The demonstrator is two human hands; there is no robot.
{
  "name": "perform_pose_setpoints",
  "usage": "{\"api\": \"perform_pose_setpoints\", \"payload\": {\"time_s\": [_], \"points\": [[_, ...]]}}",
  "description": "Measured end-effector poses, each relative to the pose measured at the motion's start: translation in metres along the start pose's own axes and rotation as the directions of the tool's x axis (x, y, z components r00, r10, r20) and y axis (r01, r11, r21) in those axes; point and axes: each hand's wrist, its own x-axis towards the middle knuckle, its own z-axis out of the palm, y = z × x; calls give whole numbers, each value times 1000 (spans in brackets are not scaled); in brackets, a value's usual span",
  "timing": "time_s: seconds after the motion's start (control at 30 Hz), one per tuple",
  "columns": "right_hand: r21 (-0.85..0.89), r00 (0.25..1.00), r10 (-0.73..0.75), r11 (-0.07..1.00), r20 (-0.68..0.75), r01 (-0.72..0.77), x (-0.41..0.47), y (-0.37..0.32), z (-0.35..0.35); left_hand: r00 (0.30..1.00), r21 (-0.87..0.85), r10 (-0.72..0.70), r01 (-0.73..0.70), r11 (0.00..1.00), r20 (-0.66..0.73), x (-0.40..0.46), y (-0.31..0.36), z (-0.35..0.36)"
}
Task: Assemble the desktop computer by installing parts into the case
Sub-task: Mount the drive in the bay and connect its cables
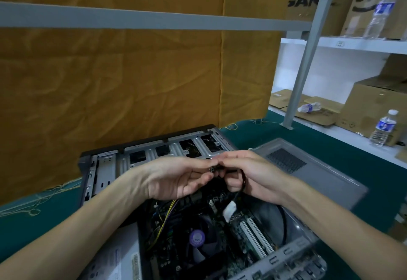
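An open desktop case (103,169) lies on its side on a green mat, with the motherboard (246,231) and the CPU fan (198,240) exposed inside. Above the case my left hand (174,178) and my right hand (253,176) meet fingertip to fingertip. Together they pinch a small black connector (214,169) on a black cable (242,182) that loops down under my right hand. A white plug (229,211) hangs below on the same bundle. Yellow and black wires (167,213) run inside the case at the left.
The grey side panel (308,174) lies to the right of the case. Water bottles (383,130) and cardboard boxes (374,103) stand on white shelving at the right. A grey metal post (306,59) rises there. An orange cloth (132,77) hangs behind the case.
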Motion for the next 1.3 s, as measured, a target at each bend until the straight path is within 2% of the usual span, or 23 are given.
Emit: {"api": "perform_pose_setpoints", "payload": {"time_s": [0.07, 0.2, 0.37, 0.47, 0.6, 0.7, 0.8, 0.9, 0.97, 1.03, 1.13, 1.2, 1.27, 1.3], "points": [[49, 998, -18, 999, 64, 15, -2, 1, -3, 999, -30, 35, -35, 999, -11, 0, -1, 2], [104, 997, -49, 993, -62, 55, -5, 1, -4, 977, 11, 213, -213, 977, -26, -3, 0, 7], [121, 994, -49, 991, -99, 61, -8, -2, 0, 927, 110, 374, -371, 922, -13, -4, -2, 14], [120, 994, -50, 991, -95, 61, -8, -1, 0, 904, 133, 428, -427, 895, 24, -3, -4, 14], [167, 999, -38, 985, -6, 39, -11, -3, -1, 866, 100, 493, -500, 860, 87, 1, -8, 10], [260, 1000, -26, 965, 5, 24, -11, -3, -3, 852, 113, 494, -516, 849, 176, 0, -7, 5], [299, 997, -61, 952, -39, 70, -10, -3, -2, 849, 116, 455, -498, 860, 270, -5, -1, -3], [163, 979, -140, 973, -146, 163, -8, 1, -1, 885, 119, 380, -422, 899, 268, -14, 6, -12], [-95, 953, -226, 973, -201, 211, -7, 6, 0, 928, 262, 331, -366, 893, 169, -18, 4, -18], [-388, 920, -332, 892, -209, 233, -4, 11, 3, 943, 533, 329, -307, 789, 56, -16, -4, -17], [-707, 912, -387, 682, -136, 184, 1, 18, 12, 910, 779, 413, -230, 584, -41, -6, -20, -10], [-840, 948, -306, 535, -92, 91, 3, 21, 17, 902, 910, 431, -148, 387, -37, -2, -28, -10], [-824, 990, -128, 567, -52, 30, 1, 19, 18, 889, 985, 458, -64, 158, -16, 0, -36, -12], [-799, 999, -38, 601, -30, -1, 1, 17, 18, 880, 995, 474, -44, 85, -2, 1, -40, -12]]}}
